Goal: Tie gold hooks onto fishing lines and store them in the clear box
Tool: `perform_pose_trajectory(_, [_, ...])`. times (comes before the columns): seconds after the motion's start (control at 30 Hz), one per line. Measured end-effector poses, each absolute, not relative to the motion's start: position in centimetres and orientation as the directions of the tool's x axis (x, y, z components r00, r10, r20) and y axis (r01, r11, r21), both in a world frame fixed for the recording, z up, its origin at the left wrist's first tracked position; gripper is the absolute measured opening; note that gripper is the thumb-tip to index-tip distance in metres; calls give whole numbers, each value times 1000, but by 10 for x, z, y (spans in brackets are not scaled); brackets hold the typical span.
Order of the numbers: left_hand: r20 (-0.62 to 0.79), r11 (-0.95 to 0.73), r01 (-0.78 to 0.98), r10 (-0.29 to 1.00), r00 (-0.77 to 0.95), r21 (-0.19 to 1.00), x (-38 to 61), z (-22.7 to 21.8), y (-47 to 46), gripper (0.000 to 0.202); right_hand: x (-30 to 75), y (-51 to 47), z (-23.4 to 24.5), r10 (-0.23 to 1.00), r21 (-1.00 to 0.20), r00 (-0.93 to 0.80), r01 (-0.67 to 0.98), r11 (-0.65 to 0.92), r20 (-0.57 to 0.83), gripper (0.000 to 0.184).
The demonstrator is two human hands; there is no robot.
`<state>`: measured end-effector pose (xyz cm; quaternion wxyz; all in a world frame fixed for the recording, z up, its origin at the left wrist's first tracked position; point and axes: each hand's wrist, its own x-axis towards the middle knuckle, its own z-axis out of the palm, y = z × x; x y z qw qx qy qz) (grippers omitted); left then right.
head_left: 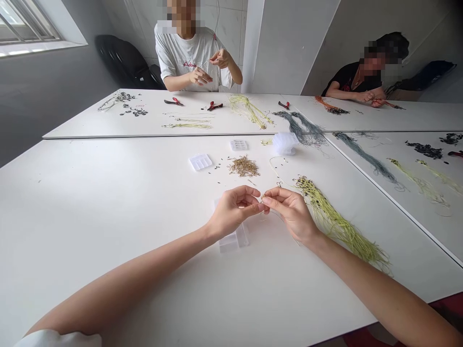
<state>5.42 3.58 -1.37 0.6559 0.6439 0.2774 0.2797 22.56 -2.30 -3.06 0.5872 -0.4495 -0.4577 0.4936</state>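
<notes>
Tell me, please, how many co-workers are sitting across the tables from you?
2: one in a white T-shirt straight ahead, one in a black top to the right.

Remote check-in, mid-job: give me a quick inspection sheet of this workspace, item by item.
surface: white tables pushed together, with visible seams.
job's things: right fingers pinch a small item, too small to identify; left fingers are beside it. Green cords with black beads lie beside the right hand. A pile of small gold hooks lies ahead.
clutter: clear plastic box below the hands; small clear tray; red-handled pliers on the far table.
grippers: nothing seen; bare hands only.
cables: nothing seen.
surroundings: two co-workers sit at the far tables; window at left.
</notes>
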Motion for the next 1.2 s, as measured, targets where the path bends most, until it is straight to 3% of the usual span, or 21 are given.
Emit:
perform_pose_trajectory(0.2, [44, -132, 87, 760, 648, 987, 50, -4, 38, 16, 227, -25, -29, 992, -990, 87, -97, 98, 89, 10])
perform_pose_trajectory(0.37, [65, -247, 182, 742, 668, 952, 50, 5, 38, 26, 226, -28, -27, 993, -994, 43, -15, 108, 107, 12])
perform_pose_trajectory(0.5, [97, -316, 223, 747, 657, 922, 51, 3, 37, 23, 225, -28, -27, 986, -986, 62, 72, 149, 154, 12])
perform_pose_trajectory(0.7, [174, -417, 274, 767, 617, 867, 51, -1, 38, 21, 225, -27, -27, 984, -988, 107, 79, 134, 142, 9])
perform_pose_trajectory(0.9, [320, -582, 305, 731, 603, 754, 50, -4, 41, 16, 225, -29, -25, 989, -994, 109, 59, 94, 100, 14])
perform_pose_trajectory(1.1, [539, -810, 328, 574, 617, 487, 49, -8, 44, 17, 226, -30, -24, 996, -999, 87, 4, 33, 33, 22])
perform_pose_trajectory(1.2, [543, -815, 339, 570, 617, 470, 48, -6, 44, 17, 227, -30, -24, 996, -1000, 88, -8, 20, 19, 23])
